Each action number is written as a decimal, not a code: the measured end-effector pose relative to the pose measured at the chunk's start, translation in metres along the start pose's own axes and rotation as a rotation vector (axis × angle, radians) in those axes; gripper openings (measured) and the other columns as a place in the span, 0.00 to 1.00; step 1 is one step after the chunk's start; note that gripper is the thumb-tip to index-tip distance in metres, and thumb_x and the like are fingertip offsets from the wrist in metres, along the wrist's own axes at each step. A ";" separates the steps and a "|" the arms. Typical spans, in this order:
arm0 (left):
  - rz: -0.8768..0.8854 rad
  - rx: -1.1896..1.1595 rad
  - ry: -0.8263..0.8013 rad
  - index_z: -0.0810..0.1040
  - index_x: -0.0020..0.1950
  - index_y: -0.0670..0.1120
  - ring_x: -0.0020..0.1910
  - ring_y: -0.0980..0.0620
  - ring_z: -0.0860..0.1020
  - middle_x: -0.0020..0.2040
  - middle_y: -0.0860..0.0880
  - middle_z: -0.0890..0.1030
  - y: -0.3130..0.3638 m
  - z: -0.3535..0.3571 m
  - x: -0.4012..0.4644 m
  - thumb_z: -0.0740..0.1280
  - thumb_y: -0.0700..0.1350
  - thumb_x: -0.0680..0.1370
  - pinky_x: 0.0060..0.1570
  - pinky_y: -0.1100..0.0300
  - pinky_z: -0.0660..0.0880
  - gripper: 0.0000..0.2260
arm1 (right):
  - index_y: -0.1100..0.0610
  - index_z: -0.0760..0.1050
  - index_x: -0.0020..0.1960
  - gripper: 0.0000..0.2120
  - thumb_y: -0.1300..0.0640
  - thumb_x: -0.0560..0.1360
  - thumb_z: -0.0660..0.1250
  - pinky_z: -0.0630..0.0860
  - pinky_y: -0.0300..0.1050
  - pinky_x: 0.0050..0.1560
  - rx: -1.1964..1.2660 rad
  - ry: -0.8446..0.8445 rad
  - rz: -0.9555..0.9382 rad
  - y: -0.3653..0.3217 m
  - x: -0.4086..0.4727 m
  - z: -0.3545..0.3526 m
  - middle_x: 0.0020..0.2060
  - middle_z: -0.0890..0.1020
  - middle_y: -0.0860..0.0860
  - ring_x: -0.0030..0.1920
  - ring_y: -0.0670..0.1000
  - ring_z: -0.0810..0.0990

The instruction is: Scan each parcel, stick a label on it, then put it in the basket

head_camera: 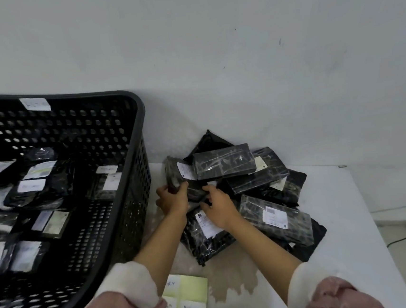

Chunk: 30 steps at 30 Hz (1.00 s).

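- Two hands meet at frame centre on one black parcel (193, 189): the left hand (173, 199) curls round its left end, the right hand (218, 205) pinches its right side.
- The parcel sits at the pile's (250, 189) near-left edge, mostly hidden by fingers.
- The basket (134, 175), cut off at left, holds labelled parcels, their writing blurred.
- A label sheet (189, 296) at the bottom reads "RETURN", partly covered by a sleeve (132, 282).

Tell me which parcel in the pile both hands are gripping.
The small black parcel at the pile's left edge, beside the basket: left hand and right hand clasp it; the others lie untouched.
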<state>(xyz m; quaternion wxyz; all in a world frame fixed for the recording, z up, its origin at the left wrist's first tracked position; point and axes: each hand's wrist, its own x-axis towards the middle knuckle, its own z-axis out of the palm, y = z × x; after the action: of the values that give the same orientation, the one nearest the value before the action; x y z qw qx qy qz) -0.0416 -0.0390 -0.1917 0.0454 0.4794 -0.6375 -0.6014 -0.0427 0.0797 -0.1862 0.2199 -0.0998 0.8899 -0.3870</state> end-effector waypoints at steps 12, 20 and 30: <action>0.519 -0.111 0.128 0.65 0.68 0.46 0.65 0.48 0.70 0.68 0.44 0.64 0.018 -0.047 -0.091 0.70 0.40 0.74 0.60 0.66 0.65 0.24 | 0.63 0.72 0.63 0.13 0.66 0.78 0.61 0.70 0.34 0.41 0.202 0.114 -0.088 0.005 -0.080 -0.032 0.46 0.77 0.53 0.46 0.50 0.75; 0.618 -0.072 -0.079 0.65 0.65 0.48 0.56 0.48 0.77 0.60 0.46 0.76 -0.021 -0.046 -0.151 0.66 0.50 0.78 0.56 0.55 0.76 0.19 | 0.56 0.61 0.72 0.29 0.51 0.75 0.68 0.67 0.49 0.61 -0.102 0.463 0.089 0.113 -0.164 -0.067 0.65 0.70 0.58 0.65 0.59 0.68; 0.395 0.262 -0.298 0.61 0.39 0.46 0.35 0.50 0.66 0.34 0.50 0.65 -0.145 -0.019 -0.187 0.60 0.52 0.80 0.33 0.58 0.62 0.15 | 0.47 0.39 0.78 0.50 0.47 0.71 0.73 0.74 0.55 0.53 -0.137 0.400 0.521 0.211 -0.295 -0.015 0.67 0.66 0.57 0.60 0.61 0.74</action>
<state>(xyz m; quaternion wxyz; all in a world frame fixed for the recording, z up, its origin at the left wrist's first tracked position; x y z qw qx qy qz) 0.1516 0.0983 -0.2070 0.0050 0.2539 -0.7907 -0.5571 0.2095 0.3355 -0.2395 0.1251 0.1944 0.9350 -0.2691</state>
